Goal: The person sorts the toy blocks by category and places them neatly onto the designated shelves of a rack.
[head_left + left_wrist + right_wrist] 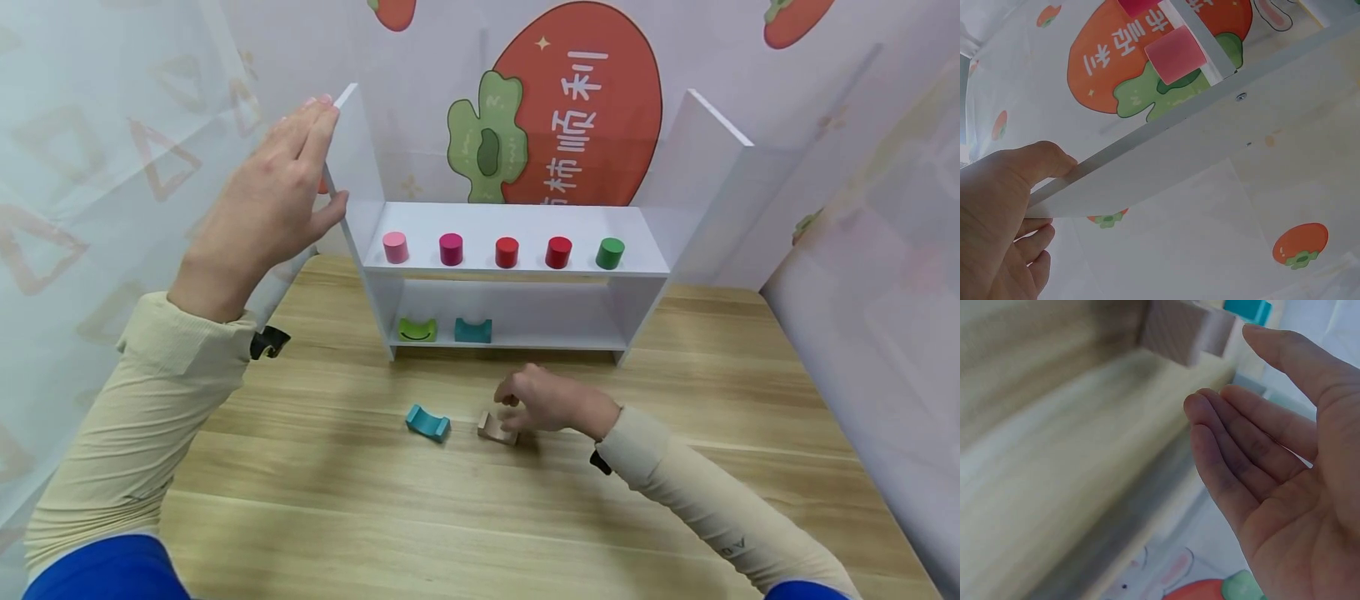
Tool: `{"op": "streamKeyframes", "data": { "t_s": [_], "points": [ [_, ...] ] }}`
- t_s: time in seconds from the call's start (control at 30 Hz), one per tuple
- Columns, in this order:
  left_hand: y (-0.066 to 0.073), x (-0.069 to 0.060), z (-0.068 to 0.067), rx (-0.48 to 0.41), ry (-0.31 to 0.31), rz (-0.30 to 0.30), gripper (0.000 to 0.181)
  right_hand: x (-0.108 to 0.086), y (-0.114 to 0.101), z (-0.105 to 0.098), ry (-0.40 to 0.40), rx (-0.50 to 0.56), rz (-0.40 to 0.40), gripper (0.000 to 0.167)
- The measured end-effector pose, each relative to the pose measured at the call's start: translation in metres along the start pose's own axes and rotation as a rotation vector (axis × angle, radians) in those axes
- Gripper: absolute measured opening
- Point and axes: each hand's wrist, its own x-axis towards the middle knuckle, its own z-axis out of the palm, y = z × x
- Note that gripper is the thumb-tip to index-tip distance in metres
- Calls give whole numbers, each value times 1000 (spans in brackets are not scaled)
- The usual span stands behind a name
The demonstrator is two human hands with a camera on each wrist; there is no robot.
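My left hand (272, 187) grips the upper part of the white shelf's left side panel (354, 158). In the left wrist view the thumb lies along the panel's edge and the fingers (1034, 247) sit on the other side. Over the table, my right hand (542, 400) hovers at a natural wood block (495, 428) with a curved hollow. In the right wrist view the right fingers (1254, 444) are loosely bent, apart from the wooden block (1175, 328), with nothing between them and the thumb. A teal curved block (428, 423) lies to its left.
On the shelf's upper board (510, 218) stand pink, magenta, red and green cylinders (611, 253) in a row. The lower board holds a lime green block (417, 330) with a smile line and a teal block (473, 331). The right side panel (697, 167) rises high.
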Motion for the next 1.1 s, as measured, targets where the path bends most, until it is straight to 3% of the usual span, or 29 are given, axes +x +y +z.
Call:
{"op": "streamKeyframes", "data": {
  "t_s": [0.17, 0.3, 0.6, 0.9, 1.1],
  "points": [
    [0, 0, 0, -4, 8, 1, 81, -1, 5, 16, 22, 3, -54, 8],
    [1, 0, 1, -6, 12, 3, 80, -1, 8, 26, 40, 11, -79, 15],
    [1, -1, 2, -4, 25, 3, 80, 2, 5, 34, 70, -29, -51, 18],
    [0, -1, 2, -13, 27, 12, 80, 3, 10, 27, 84, -33, -97, 14],
    [-1, 0, 2, -18, 26, 12, 80, 2, 14, 8, 111, -27, -81, 12]
  ]
}}
